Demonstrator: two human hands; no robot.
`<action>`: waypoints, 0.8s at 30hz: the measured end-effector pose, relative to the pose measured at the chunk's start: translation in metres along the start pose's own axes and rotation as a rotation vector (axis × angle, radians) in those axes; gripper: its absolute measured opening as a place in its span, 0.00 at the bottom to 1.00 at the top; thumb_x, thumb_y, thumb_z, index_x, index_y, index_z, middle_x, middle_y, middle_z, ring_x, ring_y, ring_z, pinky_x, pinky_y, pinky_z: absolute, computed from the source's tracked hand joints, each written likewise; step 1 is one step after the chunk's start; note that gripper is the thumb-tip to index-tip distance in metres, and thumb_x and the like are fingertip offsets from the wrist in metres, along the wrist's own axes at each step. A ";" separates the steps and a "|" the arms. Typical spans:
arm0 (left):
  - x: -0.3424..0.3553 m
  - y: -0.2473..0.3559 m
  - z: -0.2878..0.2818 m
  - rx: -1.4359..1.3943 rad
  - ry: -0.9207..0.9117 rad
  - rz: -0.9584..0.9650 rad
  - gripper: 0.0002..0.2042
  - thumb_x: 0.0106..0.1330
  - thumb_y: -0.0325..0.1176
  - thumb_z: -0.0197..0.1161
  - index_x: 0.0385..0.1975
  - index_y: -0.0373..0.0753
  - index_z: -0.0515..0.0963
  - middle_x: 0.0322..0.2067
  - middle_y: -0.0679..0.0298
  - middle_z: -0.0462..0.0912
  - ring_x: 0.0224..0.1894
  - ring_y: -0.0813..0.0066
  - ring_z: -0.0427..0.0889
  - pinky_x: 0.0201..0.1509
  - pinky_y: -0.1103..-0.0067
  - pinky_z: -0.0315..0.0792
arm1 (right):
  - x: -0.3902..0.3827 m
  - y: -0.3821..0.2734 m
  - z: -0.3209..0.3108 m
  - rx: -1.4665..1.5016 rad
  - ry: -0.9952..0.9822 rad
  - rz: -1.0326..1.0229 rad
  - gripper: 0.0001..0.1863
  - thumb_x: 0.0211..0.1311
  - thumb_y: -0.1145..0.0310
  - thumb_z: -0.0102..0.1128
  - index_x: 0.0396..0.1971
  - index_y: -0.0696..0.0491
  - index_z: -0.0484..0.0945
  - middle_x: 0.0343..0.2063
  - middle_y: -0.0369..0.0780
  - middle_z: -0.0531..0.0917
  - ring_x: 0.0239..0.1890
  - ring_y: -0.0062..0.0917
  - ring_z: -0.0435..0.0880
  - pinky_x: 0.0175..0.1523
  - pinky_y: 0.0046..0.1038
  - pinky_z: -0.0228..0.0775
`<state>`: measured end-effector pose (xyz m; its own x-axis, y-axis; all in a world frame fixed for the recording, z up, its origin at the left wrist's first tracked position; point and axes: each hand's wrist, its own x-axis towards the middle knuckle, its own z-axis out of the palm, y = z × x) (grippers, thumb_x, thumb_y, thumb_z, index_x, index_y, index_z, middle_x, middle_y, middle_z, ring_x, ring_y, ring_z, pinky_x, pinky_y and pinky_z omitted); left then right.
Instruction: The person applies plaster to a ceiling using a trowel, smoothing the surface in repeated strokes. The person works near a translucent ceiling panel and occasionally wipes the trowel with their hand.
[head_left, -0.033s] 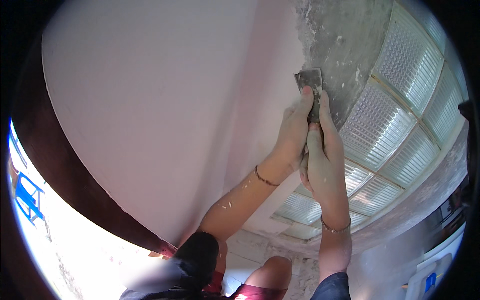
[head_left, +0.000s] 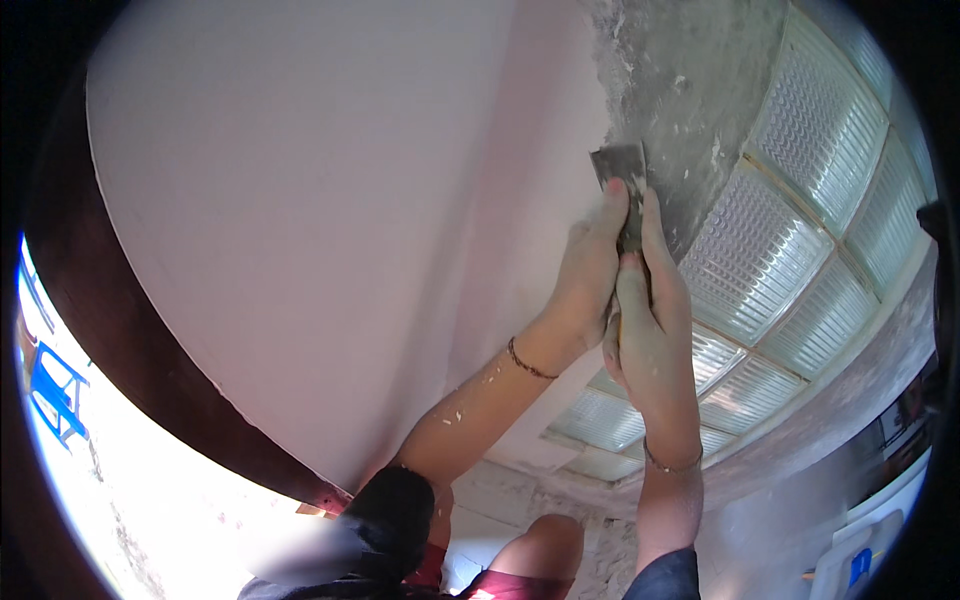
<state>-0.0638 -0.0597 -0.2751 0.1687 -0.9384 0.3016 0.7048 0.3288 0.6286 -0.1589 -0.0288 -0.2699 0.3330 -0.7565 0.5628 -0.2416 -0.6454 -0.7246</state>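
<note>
Both my hands are closed on one scraper, a flat, worn metal blade. My left hand presses its thumb along the blade's left side. My right hand wraps the handle below, with a finger stretched up the blade's right side; the handle is mostly hidden. The blade lies at the ragged border between the pale pink painted wall and a bare grey strip. White dust and flakes cling to my hands and forearms.
A glass-block window with rusty joints lies right of the grey strip. A dark brown band edges the wall at left. A blue plastic stool stands far left. My bare knee shows below.
The scraper and both hands have shifted slightly down, toward me, along the border of the paint. My grip looks the same.
</note>
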 end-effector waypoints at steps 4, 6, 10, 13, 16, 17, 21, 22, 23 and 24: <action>0.000 0.003 0.002 0.221 0.037 -0.037 0.23 0.79 0.56 0.51 0.32 0.41 0.76 0.27 0.70 0.75 0.29 0.84 0.72 0.32 0.81 0.70 | 0.003 -0.002 0.002 0.099 0.013 0.029 0.29 0.79 0.72 0.36 0.77 0.56 0.54 0.64 0.55 0.70 0.63 0.42 0.71 0.64 0.35 0.64; 0.005 0.010 -0.001 0.060 -0.074 -0.013 0.23 0.79 0.55 0.51 0.35 0.40 0.77 0.29 0.69 0.76 0.32 0.84 0.74 0.35 0.81 0.71 | 0.005 -0.003 0.003 0.081 0.027 0.000 0.29 0.79 0.72 0.36 0.77 0.56 0.54 0.62 0.53 0.70 0.61 0.41 0.71 0.61 0.34 0.63; 0.005 0.013 0.000 -0.001 -0.022 -0.059 0.23 0.78 0.56 0.52 0.35 0.39 0.77 0.28 0.68 0.77 0.30 0.84 0.75 0.32 0.81 0.72 | 0.008 -0.004 0.007 0.144 0.018 0.011 0.28 0.79 0.72 0.36 0.77 0.55 0.54 0.57 0.51 0.70 0.55 0.37 0.69 0.56 0.33 0.62; 0.004 0.015 0.000 0.092 -0.008 0.001 0.24 0.79 0.56 0.52 0.35 0.39 0.79 0.26 0.68 0.77 0.26 0.83 0.73 0.30 0.79 0.71 | 0.009 -0.006 0.009 0.134 0.029 0.003 0.28 0.80 0.72 0.36 0.77 0.55 0.54 0.54 0.49 0.70 0.51 0.35 0.68 0.52 0.31 0.61; 0.004 0.016 0.001 0.132 -0.050 0.001 0.24 0.79 0.55 0.52 0.33 0.39 0.78 0.25 0.70 0.75 0.27 0.84 0.72 0.31 0.79 0.71 | 0.007 -0.007 0.008 0.144 0.025 0.008 0.28 0.80 0.72 0.36 0.77 0.54 0.54 0.51 0.47 0.70 0.47 0.32 0.67 0.48 0.30 0.60; 0.005 0.016 0.001 0.088 -0.025 -0.016 0.24 0.79 0.55 0.51 0.31 0.40 0.77 0.24 0.70 0.75 0.26 0.84 0.72 0.30 0.79 0.70 | 0.007 -0.008 0.007 0.160 0.019 0.015 0.28 0.80 0.72 0.36 0.77 0.54 0.54 0.50 0.47 0.70 0.45 0.32 0.67 0.46 0.29 0.59; 0.009 0.012 0.001 0.102 -0.023 0.042 0.24 0.79 0.55 0.50 0.29 0.40 0.75 0.24 0.70 0.74 0.26 0.84 0.72 0.29 0.79 0.69 | 0.005 -0.008 0.006 0.162 0.022 0.018 0.28 0.80 0.72 0.36 0.77 0.53 0.54 0.45 0.44 0.70 0.40 0.28 0.65 0.41 0.27 0.58; 0.010 0.011 0.001 0.074 -0.043 0.091 0.23 0.79 0.54 0.51 0.31 0.40 0.76 0.24 0.69 0.75 0.25 0.83 0.72 0.29 0.79 0.69 | 0.005 -0.008 0.006 0.169 0.021 0.022 0.28 0.80 0.72 0.36 0.77 0.53 0.54 0.44 0.44 0.70 0.38 0.28 0.65 0.40 0.27 0.58; 0.011 0.009 0.000 0.079 -0.032 0.040 0.23 0.80 0.54 0.51 0.31 0.40 0.77 0.24 0.69 0.76 0.25 0.82 0.72 0.29 0.79 0.69 | 0.005 -0.008 0.006 0.174 0.019 0.021 0.28 0.80 0.72 0.36 0.77 0.53 0.54 0.43 0.43 0.70 0.37 0.27 0.65 0.38 0.26 0.57; 0.011 0.008 0.000 0.073 -0.009 0.014 0.23 0.80 0.53 0.51 0.31 0.40 0.77 0.24 0.69 0.76 0.26 0.82 0.72 0.29 0.79 0.69 | 0.005 -0.007 0.007 0.184 0.018 0.021 0.28 0.80 0.72 0.37 0.77 0.52 0.54 0.42 0.43 0.70 0.36 0.26 0.64 0.37 0.26 0.57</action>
<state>-0.0565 -0.0673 -0.2673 0.1718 -0.9327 0.3171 0.6504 0.3491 0.6746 -0.1494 -0.0270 -0.2645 0.3132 -0.7724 0.5525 -0.0771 -0.6005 -0.7959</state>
